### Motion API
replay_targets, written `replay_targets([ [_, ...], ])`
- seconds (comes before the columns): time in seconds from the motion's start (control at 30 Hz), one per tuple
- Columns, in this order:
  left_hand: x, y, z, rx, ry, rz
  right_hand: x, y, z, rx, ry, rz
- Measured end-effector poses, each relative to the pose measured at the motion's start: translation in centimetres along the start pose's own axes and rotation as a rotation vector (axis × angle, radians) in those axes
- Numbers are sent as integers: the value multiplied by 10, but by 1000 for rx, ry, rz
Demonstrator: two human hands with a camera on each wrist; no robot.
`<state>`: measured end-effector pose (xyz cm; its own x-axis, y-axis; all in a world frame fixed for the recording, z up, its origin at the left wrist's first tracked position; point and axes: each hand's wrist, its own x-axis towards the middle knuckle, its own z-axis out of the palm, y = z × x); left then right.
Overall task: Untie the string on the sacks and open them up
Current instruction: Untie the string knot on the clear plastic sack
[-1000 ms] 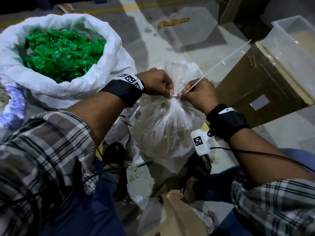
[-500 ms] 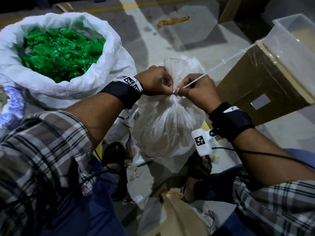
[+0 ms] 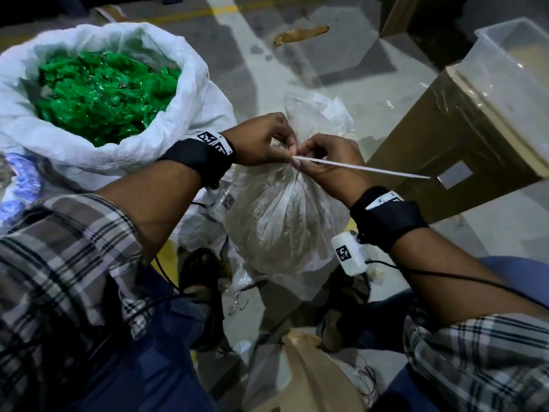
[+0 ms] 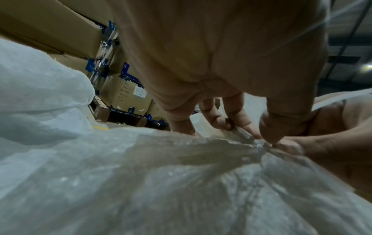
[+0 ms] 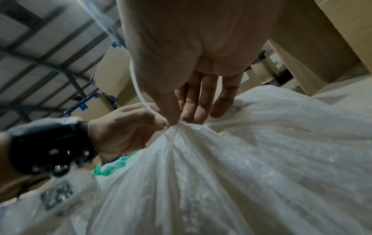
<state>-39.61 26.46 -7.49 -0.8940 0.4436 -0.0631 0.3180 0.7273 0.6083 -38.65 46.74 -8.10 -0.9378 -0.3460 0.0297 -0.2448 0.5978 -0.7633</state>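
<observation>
A clear plastic sack [image 3: 282,227] of pale material stands on the floor between my feet, its neck gathered tight. My left hand [image 3: 289,147] pinches the gathered neck from the left; in the left wrist view its fingertips [image 4: 251,135] press on the crumpled plastic. My right hand [image 3: 298,162] pinches the white string [image 3: 362,168] right at the neck, and the stiff free end sticks out to the right. In the right wrist view the string [image 5: 136,85] runs along my thumb down to the knot. A white woven sack [image 3: 193,93] full of green pieces [image 3: 101,90] stands open at the left.
A taped cardboard box [image 3: 463,138] with a clear plastic bin [image 3: 520,55] on top stands close at the right. Brown paper [image 3: 312,379] and loose plastic lie by my sandalled feet [image 3: 202,281]. Stacked cartons [image 4: 124,93] line the background.
The string's free end has swung down from pointing up and right to pointing right and slightly down. Both hands have stayed at the sack's neck.
</observation>
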Motion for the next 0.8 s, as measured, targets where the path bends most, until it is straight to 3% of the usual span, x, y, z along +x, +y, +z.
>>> replay_targets([
  [0.1, 0, -1, 1, -10, 5, 7, 1, 2, 2, -243, -2, -50],
  [0.23, 1, 0, 3, -20, 31, 34, 3, 6, -1, -352, 3, -85],
  [0.43, -3, -3, 3, -65, 81, 30, -2, 7, 2, -173, 66, -168],
  [0.8, -2, 0, 2, -81, 72, -8, 2, 3, -2, -147, 22, -184],
])
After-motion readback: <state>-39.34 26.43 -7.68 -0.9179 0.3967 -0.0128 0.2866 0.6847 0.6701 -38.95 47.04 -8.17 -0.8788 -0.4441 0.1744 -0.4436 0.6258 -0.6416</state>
